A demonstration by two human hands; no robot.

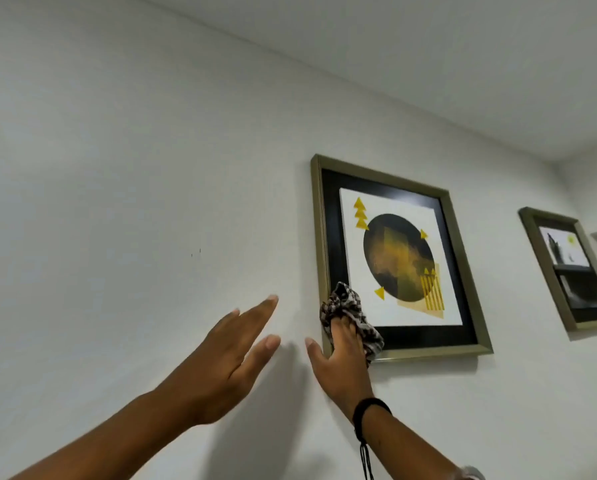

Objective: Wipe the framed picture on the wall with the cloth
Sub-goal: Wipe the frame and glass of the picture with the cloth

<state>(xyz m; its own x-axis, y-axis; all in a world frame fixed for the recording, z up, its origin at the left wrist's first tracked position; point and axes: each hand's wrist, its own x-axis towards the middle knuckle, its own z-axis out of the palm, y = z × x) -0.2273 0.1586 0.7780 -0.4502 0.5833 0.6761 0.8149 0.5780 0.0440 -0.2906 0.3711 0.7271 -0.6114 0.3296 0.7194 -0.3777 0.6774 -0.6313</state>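
A framed picture (pixel 397 251) hangs on the white wall, with a dull gold frame, a black mat and a dark circle with yellow triangles. My right hand (pixel 342 362) presses a crumpled black-and-white patterned cloth (pixel 347 308) against the frame's lower left corner, fingers under the cloth and thumb spread out to the left on the wall. My left hand (pixel 228 358) is raised left of the frame, palm toward the wall, fingers straight and apart, holding nothing.
A second, smaller gold-framed picture (pixel 567 268) hangs further right on the same wall. The ceiling (pixel 428 57) meets the wall above both frames. A black cord bracelet (pixel 368 410) circles my right wrist.
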